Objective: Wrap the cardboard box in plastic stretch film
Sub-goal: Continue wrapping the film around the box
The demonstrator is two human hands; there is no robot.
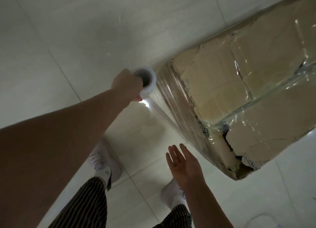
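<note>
The left hand [126, 85] grips the film roll [147, 84] at its top end, just beside the cardboard box [239, 84] on the floor [68, 39]. The right hand [183, 164] has straight fingers, holding nothing.

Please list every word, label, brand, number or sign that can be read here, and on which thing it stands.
None can be read.
The cardboard box shows only plain brown faces.
The stretch film roll is plain white.
A small mark on the left shoe is too blurred to read.
</note>
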